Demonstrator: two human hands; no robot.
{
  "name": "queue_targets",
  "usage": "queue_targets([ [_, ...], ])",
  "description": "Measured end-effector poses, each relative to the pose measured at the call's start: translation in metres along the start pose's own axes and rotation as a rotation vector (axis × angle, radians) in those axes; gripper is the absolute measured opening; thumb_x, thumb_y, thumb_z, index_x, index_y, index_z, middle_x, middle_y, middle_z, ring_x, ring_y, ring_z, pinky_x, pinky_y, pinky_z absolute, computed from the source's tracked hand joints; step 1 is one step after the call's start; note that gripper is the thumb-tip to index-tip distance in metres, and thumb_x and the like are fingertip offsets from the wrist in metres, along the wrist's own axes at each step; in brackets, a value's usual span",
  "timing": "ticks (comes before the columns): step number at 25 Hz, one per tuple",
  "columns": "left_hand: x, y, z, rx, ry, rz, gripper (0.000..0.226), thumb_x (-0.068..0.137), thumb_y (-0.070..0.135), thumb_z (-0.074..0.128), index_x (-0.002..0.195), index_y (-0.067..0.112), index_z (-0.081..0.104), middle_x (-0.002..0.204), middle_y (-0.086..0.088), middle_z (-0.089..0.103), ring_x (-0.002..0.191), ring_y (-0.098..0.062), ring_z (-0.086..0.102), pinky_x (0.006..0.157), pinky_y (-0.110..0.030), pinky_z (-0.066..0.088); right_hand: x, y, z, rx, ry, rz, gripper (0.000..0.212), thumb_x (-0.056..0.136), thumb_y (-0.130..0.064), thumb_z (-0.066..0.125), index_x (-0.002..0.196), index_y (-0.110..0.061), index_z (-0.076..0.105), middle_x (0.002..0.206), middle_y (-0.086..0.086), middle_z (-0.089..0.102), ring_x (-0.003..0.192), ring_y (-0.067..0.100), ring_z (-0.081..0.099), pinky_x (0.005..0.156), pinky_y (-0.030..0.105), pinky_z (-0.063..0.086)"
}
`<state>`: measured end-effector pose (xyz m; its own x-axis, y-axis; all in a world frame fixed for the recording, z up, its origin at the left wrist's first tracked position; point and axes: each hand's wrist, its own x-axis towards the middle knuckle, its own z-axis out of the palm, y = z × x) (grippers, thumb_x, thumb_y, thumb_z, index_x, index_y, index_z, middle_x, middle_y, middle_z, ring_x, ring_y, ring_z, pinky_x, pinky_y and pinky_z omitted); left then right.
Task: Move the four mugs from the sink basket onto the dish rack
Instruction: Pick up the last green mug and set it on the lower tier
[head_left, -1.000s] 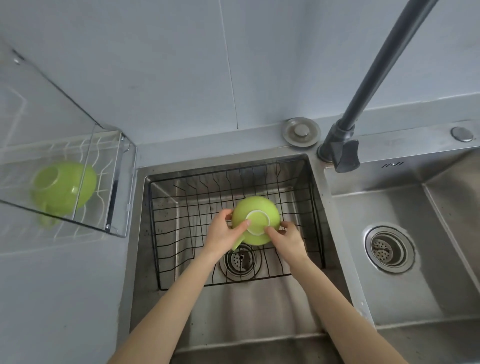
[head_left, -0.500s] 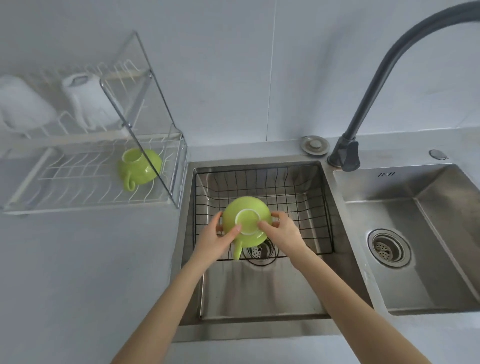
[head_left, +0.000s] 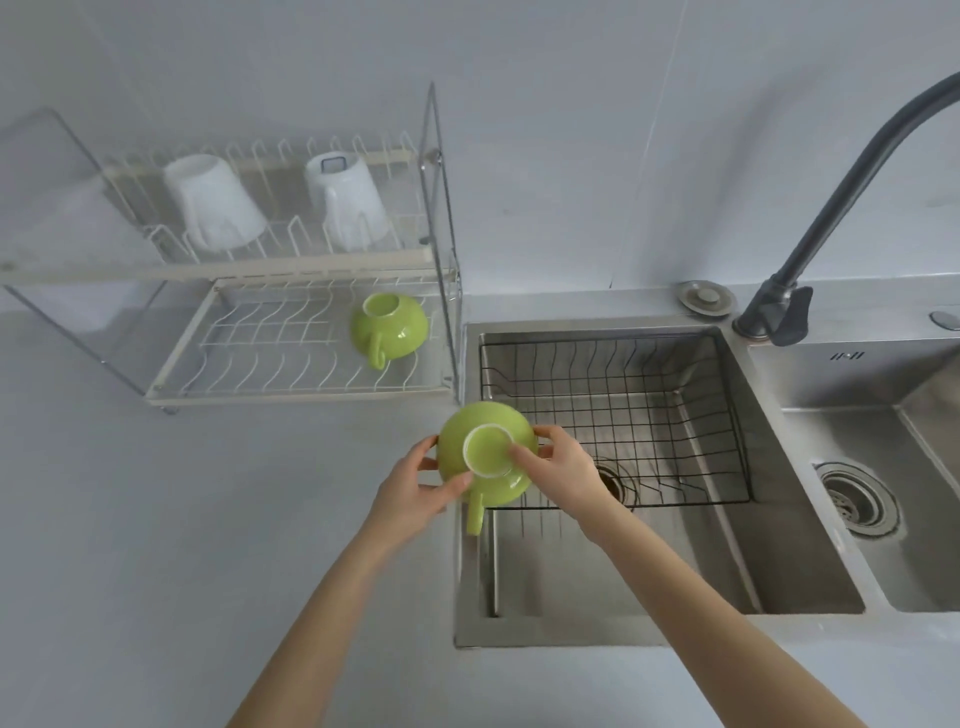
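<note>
I hold a green mug (head_left: 493, 483) upside down over the left rim of the sink, its handle pointing toward me. My left hand (head_left: 415, 491) grips its left side and my right hand (head_left: 558, 470) its right side. The black wire sink basket (head_left: 675, 415) sits in the left basin with nothing in it. On the white two-tier dish rack (head_left: 280, 384) a second green mug (head_left: 389, 327) lies inverted on the lower tier at the right. Two white mugs stand inverted on the upper tier, one (head_left: 213, 202) at the left, the other (head_left: 348, 202) at the right.
A dark curved faucet (head_left: 841, 197) rises behind the divider between the two steel basins. The right basin has a round drain (head_left: 854, 501). The rack's clear side panel (head_left: 441, 234) stands between rack and sink. Grey countertop (head_left: 156, 545) lies in front of the rack.
Both hands have carried the green mug up and left, from above the basket to over the sink's left rim. My view has swung left and back, showing the whole rack.
</note>
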<state>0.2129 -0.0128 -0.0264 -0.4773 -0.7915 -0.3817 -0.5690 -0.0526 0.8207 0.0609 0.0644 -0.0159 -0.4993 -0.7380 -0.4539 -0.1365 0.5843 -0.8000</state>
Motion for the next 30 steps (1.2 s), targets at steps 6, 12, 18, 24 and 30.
queue_targets([
  [6, -0.002, -0.035, -0.068, -0.015, -0.012, 0.016, 0.068, 0.075, 0.020, 0.071, 0.132, 0.015, 0.035, 0.113, -0.008, 0.052, 0.092, -0.032, 0.066, 0.083, -0.040, 0.055, -0.007, -0.037, 0.061, -0.019, 0.016, -0.051, 0.053, 0.087, -0.034, 0.056, 0.132, -0.010, 0.045, 0.121, 0.011, 0.060, 0.101, 0.021, 0.056, 0.080, 0.027, 0.039],
  [12, 0.004, -0.055, -0.125, -0.013, -0.003, 0.057, 0.074, 0.074, 0.022, 0.072, 0.135, 0.016, 0.032, 0.114, -0.008, 0.052, 0.092, -0.033, 0.067, 0.089, -0.048, 0.053, -0.005, -0.068, 0.113, 0.043, 0.031, -0.073, 0.053, 0.085, -0.038, 0.058, 0.131, -0.013, 0.046, 0.105, 0.003, 0.059, 0.095, 0.018, 0.056, 0.078, 0.025, 0.038],
  [18, 0.026, -0.067, -0.182, -0.015, 0.015, 0.107, 0.070, 0.076, 0.021, 0.070, 0.135, 0.019, 0.034, 0.113, -0.012, 0.052, 0.091, -0.036, 0.067, 0.081, -0.041, 0.056, 0.013, -0.103, 0.154, 0.005, 0.011, -0.137, 0.055, 0.082, -0.039, 0.062, 0.131, -0.015, 0.049, 0.119, 0.008, 0.061, 0.103, 0.019, 0.057, 0.083, 0.027, 0.043],
  [24, 0.067, -0.064, -0.226, -0.027, 0.057, 0.120, 0.066, 0.079, 0.026, 0.066, 0.136, 0.018, 0.034, 0.112, -0.010, 0.055, 0.076, -0.021, 0.067, 0.055, -0.012, 0.053, 0.052, -0.142, 0.174, -0.033, -0.106, -0.193, 0.072, 0.078, -0.029, 0.071, 0.139, -0.013, 0.037, 0.118, 0.006, 0.060, 0.110, 0.019, 0.057, 0.097, 0.030, 0.045],
  [30, 0.117, -0.060, -0.248, 0.091, 0.076, 0.120, 0.067, 0.082, 0.029, 0.062, 0.139, 0.015, 0.030, 0.122, -0.016, 0.053, 0.083, -0.025, 0.063, 0.048, -0.009, 0.050, 0.102, -0.169, 0.194, -0.027, -0.101, -0.159, 0.077, 0.076, -0.024, 0.072, 0.141, -0.014, 0.033, 0.129, 0.010, 0.057, 0.119, 0.023, 0.053, 0.098, 0.030, 0.043],
])
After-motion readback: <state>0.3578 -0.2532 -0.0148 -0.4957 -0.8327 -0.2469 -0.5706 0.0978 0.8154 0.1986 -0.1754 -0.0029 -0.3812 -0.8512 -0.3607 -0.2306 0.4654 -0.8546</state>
